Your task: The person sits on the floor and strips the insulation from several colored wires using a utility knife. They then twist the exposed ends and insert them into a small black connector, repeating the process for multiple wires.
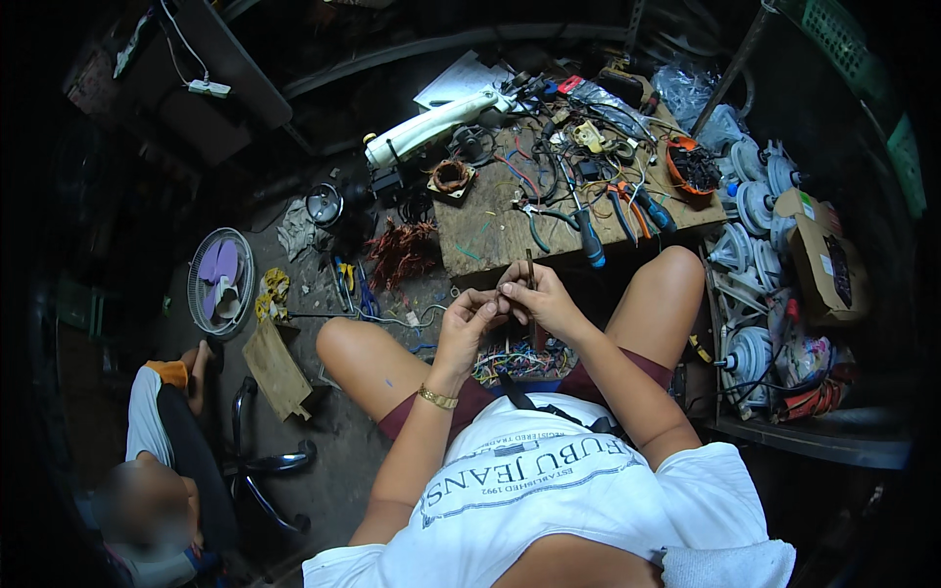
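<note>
Above my lap, my left hand [469,319] and my right hand [541,300] meet with their fingertips pinched together. A thin dark brown rod [529,263] stands up from my right hand, its lower part covered by the fingers. Whatever my left fingertips pinch is too small and too covered to make out. Just beyond the hands is the near edge of a wooden workbench [480,240]. Pliers with dark green handles [537,225], a blue-handled screwdriver [590,237] and orange-handled pliers [637,218] lie on it.
Across the bench lie a copper-wound coil [451,177], a white fan stand part [431,127], loose wires and an orange bowl [676,147] of dark parts. White plastic fan parts [753,206] crowd the right. A caged fan [220,279] and a seated person [152,421] are at left.
</note>
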The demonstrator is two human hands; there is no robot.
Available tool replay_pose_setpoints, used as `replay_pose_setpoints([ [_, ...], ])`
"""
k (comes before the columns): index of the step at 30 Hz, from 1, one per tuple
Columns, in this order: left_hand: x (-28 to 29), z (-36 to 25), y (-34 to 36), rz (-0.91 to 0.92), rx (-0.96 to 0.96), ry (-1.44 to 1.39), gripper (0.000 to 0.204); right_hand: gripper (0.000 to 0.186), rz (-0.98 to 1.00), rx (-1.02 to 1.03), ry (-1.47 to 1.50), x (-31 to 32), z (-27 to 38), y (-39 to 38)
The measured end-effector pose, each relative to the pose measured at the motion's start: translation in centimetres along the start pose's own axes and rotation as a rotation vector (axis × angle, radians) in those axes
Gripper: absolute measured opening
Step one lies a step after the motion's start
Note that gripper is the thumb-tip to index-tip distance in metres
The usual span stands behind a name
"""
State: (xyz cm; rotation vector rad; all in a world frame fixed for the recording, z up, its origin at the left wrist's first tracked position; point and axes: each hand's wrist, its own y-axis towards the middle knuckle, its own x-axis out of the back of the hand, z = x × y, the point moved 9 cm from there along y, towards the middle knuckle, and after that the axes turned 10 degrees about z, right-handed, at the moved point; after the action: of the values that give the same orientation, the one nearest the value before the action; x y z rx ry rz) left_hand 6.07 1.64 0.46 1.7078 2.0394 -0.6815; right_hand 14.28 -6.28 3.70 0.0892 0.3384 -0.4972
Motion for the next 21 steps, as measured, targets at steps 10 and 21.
replay_pose_setpoints([
  [10,-0.3,-2.3,0.1,-0.088,-0.193,0.355,0.004,0.011,-0.046,-0.058,-0.220,0.5,1.6,-0.8],
  [21,-7.2,-6.5,-2.1,0.104,-0.721,1.387,0.012,0.012,-0.172,-0.183,0.508,2.1,-2.5,-1.6],
])
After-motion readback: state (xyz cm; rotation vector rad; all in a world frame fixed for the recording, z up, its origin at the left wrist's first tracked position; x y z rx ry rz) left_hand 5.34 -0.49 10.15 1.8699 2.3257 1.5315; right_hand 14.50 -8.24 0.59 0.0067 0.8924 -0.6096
